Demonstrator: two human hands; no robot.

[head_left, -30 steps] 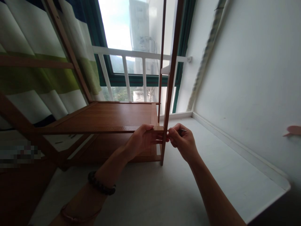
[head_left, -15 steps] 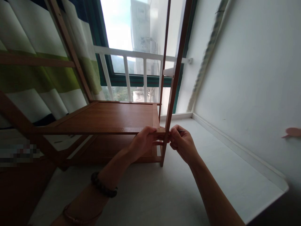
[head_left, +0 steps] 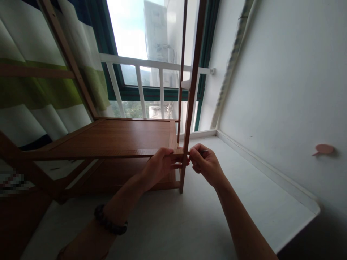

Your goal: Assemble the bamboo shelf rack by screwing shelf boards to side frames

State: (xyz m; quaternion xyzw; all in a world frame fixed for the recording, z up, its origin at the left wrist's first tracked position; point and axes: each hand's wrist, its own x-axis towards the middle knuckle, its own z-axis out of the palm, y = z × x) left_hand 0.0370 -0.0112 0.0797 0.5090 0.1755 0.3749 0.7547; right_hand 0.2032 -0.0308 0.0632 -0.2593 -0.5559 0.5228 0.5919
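A brown wooden shelf rack (head_left: pixel 130 139) stands in front of me, with two boards low down and upright posts. My left hand (head_left: pixel 159 166) grips the front right corner of the upper board, thumb on top and fingers below, close against the post (head_left: pixel 189 108). On the post's outer side, my right hand (head_left: pixel 203 162) is closed in a pinch. A thin metal tool, apparently a hex key (head_left: pixel 205 151), sticks out a little from its fingers; most of it is hidden. The right fingertips are beside the post at the board's height.
A white wall (head_left: pixel 284 90) with a pink hook (head_left: pixel 324 148) rises on the right. Behind the rack are a white railing (head_left: pixel 141 63) and a window. A striped curtain (head_left: pixel 35 86) hangs at left. The pale ledge (head_left: pixel 244 177) under the rack ends at a rounded front corner.
The whole view has shifted, so the rack and both hands appear slightly further left. Both hands keep their places at the post, with little change in grip.
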